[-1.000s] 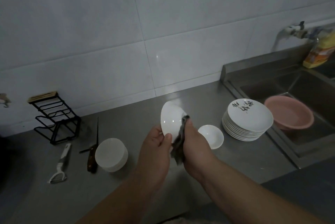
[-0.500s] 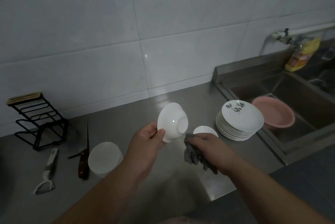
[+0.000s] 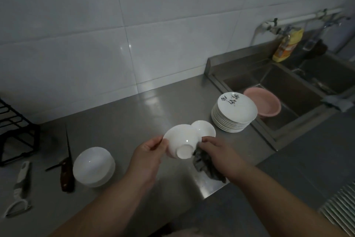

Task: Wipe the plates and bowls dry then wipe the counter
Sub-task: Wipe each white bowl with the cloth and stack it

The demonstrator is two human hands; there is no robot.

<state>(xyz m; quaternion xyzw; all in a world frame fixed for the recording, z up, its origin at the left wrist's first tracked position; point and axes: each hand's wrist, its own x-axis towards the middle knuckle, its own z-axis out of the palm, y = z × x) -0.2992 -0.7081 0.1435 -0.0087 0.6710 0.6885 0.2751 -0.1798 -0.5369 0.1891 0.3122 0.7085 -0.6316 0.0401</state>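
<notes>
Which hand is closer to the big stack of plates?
The right hand. It holds a dark cloth just in front of the stack of plates. The left hand holds the bowl farther to the left.

White bowl (image 3: 179,141) tilted foot-forward above steel counter (image 3: 123,121), dark cloth (image 3: 206,163) beside.

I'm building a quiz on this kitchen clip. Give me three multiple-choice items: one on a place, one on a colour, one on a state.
1. Where is the pink basin?
A in the sink
B on the counter
C on the rack

2. What colour is the cloth?
A yellow
B dark grey
C white

3. How is the held bowl turned?
A upright
B foot toward the camera
C flat on the counter

Answers: 1 A, it sits in the sink. 2 B, dark grey in the right hand. 3 B, the left hand holds its rim, foot ring facing us.
</notes>
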